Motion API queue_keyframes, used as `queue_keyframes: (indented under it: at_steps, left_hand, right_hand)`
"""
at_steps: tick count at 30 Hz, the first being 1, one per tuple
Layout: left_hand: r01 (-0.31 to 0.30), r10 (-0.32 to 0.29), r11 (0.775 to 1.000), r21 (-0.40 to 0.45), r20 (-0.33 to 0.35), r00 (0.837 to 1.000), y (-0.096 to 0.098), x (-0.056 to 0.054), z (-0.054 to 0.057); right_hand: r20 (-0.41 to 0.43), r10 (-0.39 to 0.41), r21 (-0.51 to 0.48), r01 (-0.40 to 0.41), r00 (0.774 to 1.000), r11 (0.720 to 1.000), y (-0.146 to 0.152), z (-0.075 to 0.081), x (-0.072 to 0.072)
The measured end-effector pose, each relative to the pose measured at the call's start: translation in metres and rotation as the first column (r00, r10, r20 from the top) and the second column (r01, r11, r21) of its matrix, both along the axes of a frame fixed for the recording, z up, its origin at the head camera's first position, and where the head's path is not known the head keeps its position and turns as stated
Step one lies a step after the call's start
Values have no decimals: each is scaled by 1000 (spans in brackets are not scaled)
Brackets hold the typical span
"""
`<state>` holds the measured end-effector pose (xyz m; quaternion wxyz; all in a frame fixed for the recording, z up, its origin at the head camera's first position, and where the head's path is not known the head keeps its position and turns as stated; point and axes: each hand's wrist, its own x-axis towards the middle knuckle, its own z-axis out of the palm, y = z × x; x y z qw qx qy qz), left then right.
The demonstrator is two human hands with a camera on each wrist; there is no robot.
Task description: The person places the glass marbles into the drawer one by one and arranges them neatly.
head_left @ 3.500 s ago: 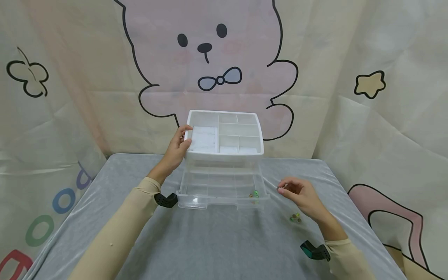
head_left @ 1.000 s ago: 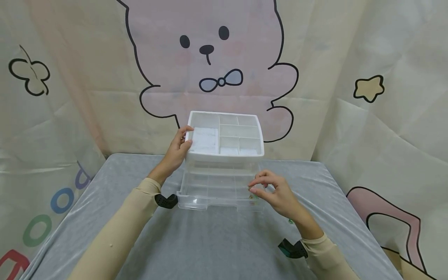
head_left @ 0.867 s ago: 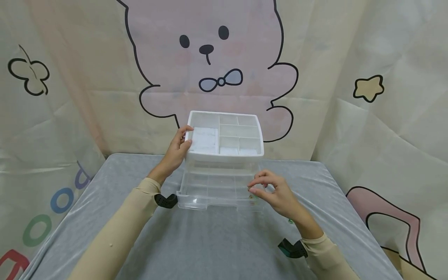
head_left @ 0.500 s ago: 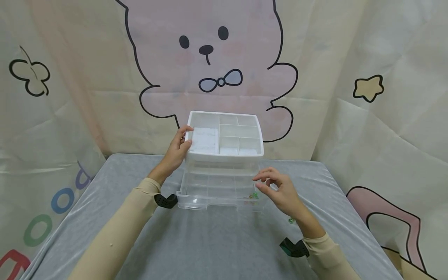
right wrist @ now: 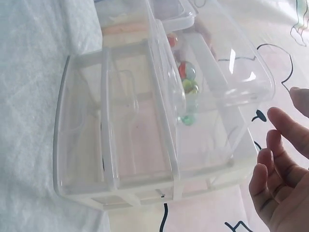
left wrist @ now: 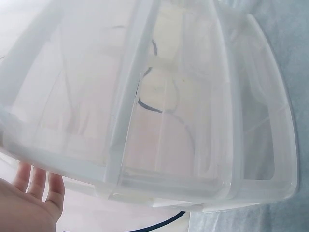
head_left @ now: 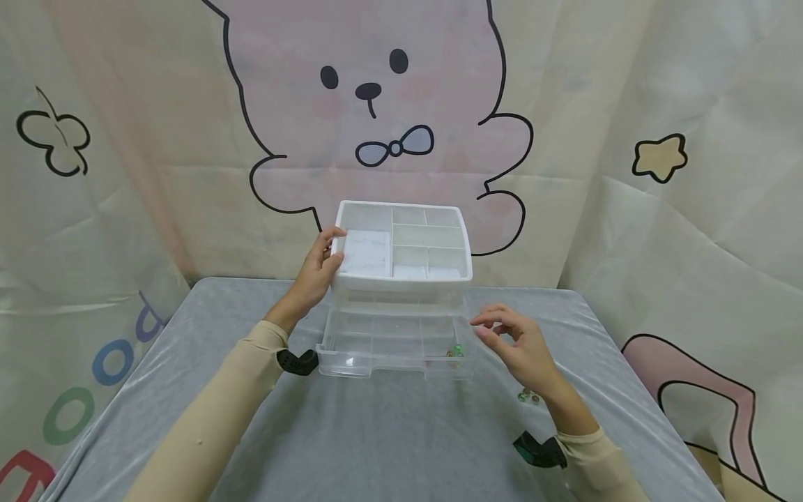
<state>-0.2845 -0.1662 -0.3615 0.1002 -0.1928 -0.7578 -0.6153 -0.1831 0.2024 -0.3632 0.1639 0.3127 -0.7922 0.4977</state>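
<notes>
A small white storage box (head_left: pixel 401 273) with clear drawers stands on the table, its top divided into compartments. My left hand (head_left: pixel 311 273) grips the left edge of that top, thumb in front and fingers behind. One clear drawer (head_left: pixel 351 364) is pulled out toward me. Several glass marbles (right wrist: pixel 189 87), green, red and orange, lie in its right end. My right hand (head_left: pixel 521 348) hovers just right of the drawer, thumb and fingers apart, nothing between them. Below its wrist, a few marbles (head_left: pixel 523 397) lie on the cloth, partly hidden by the hand.
A grey-blue cloth (head_left: pixel 401 446) covers the table. Behind it hangs a printed backdrop (head_left: pixel 426 77) with a bear drawing. Dark wrist-camera mounts (head_left: pixel 539 450) hang below both wrists.
My right hand pinched a small thing at the right, brought it over the drawer's right end, parted its fingers and drew back right. My left hand has kept its grip.
</notes>
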Motion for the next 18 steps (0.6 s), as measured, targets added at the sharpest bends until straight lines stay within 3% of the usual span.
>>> queue_keyframes:
  at_steps: [9, 18]
  left_hand:
    - [5, -5, 1000, -1, -8, 1000, 0, 1, 0]
    - [9, -9, 1000, 5, 15, 1000, 1, 1, 1]
  right_hand:
    - [0, -34, -7, 34, 999, 999, 20, -5, 5]
    - [5, -58, 54, 58, 998, 997, 43, -22, 7]
